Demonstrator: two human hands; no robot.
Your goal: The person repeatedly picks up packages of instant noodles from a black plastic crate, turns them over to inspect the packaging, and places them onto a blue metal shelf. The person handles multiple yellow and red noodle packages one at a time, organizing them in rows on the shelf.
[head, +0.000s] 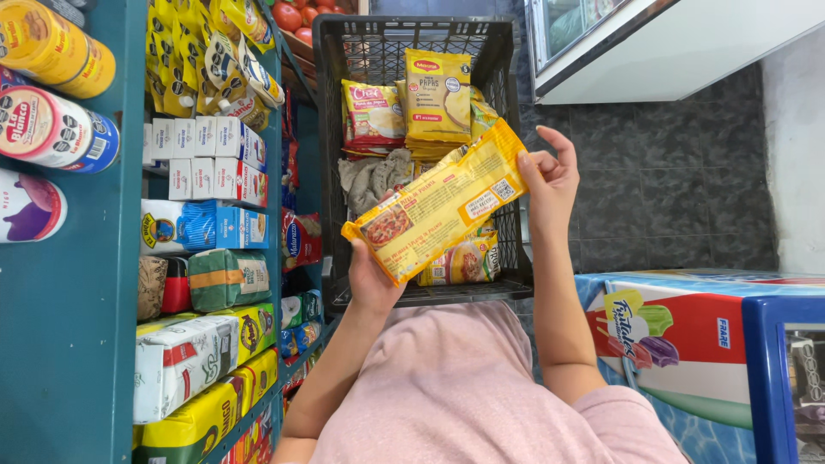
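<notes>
Fingers of both hands pinch the yellow packet (443,203) ends.

Dark grey tiled floor (662,185) spreads beyond the fingertips; a teal shelving unit (73,335) stands past the knuckles on one side — a blue freezer chest (765,344) and white counter (679,47) opposite.
</notes>
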